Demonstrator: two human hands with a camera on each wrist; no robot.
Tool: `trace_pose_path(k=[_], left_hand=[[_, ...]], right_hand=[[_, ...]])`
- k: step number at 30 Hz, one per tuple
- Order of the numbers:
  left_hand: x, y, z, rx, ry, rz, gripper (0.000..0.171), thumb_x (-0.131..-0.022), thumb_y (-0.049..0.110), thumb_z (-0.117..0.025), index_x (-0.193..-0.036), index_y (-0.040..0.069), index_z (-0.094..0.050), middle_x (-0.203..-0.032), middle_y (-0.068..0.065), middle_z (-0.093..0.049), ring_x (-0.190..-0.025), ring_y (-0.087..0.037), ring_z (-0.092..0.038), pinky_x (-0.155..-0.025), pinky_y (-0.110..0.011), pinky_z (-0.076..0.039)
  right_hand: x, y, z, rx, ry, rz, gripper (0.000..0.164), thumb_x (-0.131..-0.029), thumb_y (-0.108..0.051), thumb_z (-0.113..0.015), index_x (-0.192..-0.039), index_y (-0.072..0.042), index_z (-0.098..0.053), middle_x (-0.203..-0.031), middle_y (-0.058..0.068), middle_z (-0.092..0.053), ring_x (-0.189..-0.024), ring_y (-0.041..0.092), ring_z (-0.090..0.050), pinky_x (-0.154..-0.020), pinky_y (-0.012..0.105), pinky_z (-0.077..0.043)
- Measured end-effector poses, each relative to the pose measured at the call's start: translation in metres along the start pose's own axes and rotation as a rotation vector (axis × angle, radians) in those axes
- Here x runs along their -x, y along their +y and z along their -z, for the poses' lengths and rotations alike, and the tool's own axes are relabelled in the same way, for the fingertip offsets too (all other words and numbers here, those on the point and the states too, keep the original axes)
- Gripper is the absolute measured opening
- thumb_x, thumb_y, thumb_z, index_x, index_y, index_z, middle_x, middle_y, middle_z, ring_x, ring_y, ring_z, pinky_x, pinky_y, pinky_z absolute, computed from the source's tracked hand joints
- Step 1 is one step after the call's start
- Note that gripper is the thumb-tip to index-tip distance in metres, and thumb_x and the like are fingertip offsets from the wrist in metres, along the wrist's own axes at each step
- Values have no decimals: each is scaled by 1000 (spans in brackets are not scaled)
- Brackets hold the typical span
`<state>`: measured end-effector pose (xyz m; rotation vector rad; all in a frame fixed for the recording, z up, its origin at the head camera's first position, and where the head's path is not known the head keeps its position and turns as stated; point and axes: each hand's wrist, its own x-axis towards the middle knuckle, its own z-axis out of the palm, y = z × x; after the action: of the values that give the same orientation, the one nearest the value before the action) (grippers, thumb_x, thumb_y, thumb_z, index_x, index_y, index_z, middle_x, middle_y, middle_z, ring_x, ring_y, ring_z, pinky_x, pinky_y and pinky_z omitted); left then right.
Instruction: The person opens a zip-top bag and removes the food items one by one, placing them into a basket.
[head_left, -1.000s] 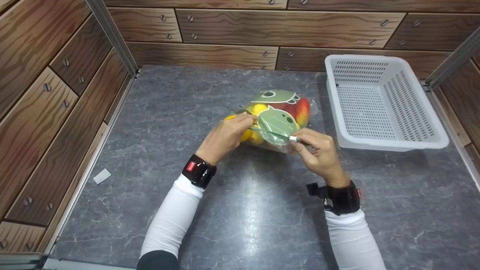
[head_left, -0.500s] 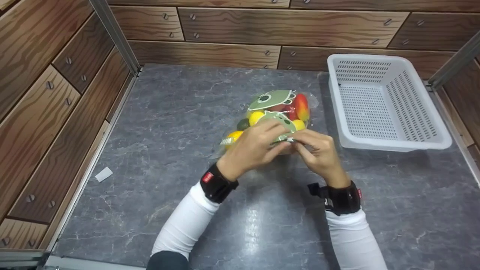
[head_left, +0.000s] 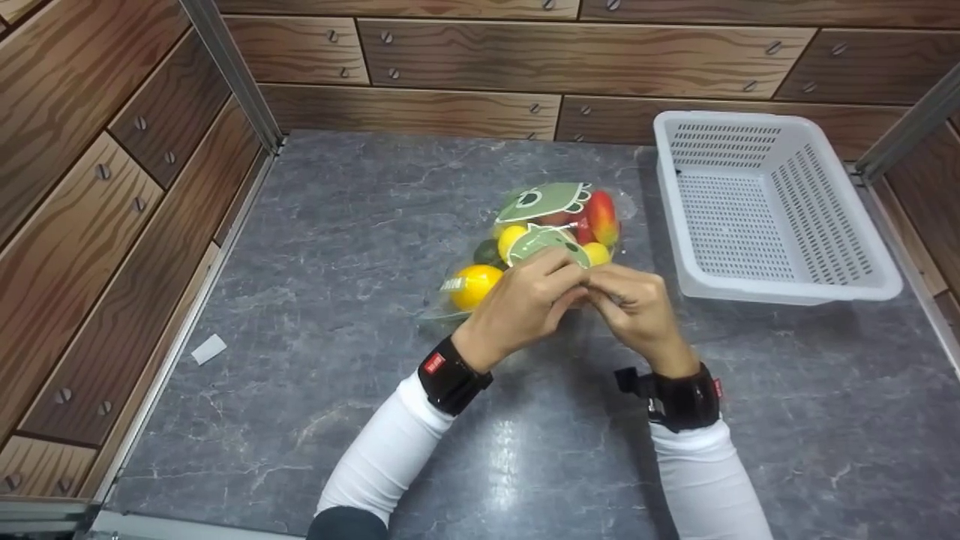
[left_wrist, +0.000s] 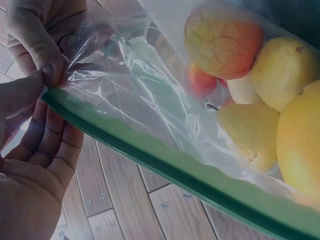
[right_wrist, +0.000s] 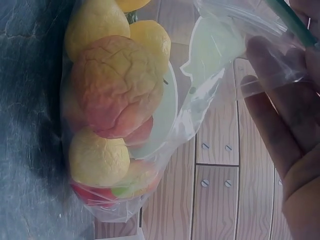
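Note:
A clear zip bag (head_left: 541, 201) with green cartoon prints lies on the table, filled with several fruits. An orange-coloured fruit (head_left: 476, 287) shows at its left end, and a red-yellow fruit (head_left: 602, 216) at its right. Along the bag's mouth runs a dark green zip strip (left_wrist: 150, 162). My left hand (head_left: 521, 304) pinches this strip near its right end. Right beside it, my right hand (head_left: 637, 307) pinches the bag's corner, fingertips meeting those of the left. The fingers hide the end of the strip in the head view. A wrinkled reddish fruit (right_wrist: 117, 85) presses against the plastic.
A white perforated basket (head_left: 787, 289) stands at the back right. A small white paper piece (head_left: 208, 349) lies at the left of the grey marbled table (head_left: 360, 195). Wood-patterned walls (head_left: 450, 52) enclose the back and sides.
My left hand has moved right along the bag's mouth from its left part to meet the right hand. The right hand has stayed at the corner. The bag's left end is now uncovered.

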<state>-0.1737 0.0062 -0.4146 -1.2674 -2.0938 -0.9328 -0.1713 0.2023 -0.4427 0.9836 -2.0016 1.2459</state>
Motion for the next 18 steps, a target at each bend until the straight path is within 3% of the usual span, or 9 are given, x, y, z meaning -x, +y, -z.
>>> trace_pose_path(k=[8, 14, 18], left_hand=[[11, -9, 7, 4, -12, 13, 11, -93, 5, -74, -102, 2, -70, -94, -7, -62, -88, -19, -61, -80, -24, -53], [19, -15, 13, -30, -33, 31, 13, -92, 4, -75, -104, 3, -71, -98, -6, -64, -90, -20, -62, -82, -27, -55], [24, -18, 16, -63, -32, 40, 9, -92, 7, -76, -97, 4, -68, -95, -5, -63, -89, -19, -61, -79, -28, -55]], right_hand=[[0, -1, 6, -21, 10, -6, 30, -73, 26, -73, -93, 5, -79, -91, 20, -77, -92, 7, -74, -83, 18, -58], [-1, -1, 10, -17, 14, -6, 28, -73, 25, -73, -92, 5, -79, -92, 21, -77, -95, 6, -73, -87, 20, -58], [-2, -1, 10, -39, 33, 0, 30, -72, 26, -73, -93, 6, -78, -93, 21, -77, -97, 5, -73, -88, 22, -58]])
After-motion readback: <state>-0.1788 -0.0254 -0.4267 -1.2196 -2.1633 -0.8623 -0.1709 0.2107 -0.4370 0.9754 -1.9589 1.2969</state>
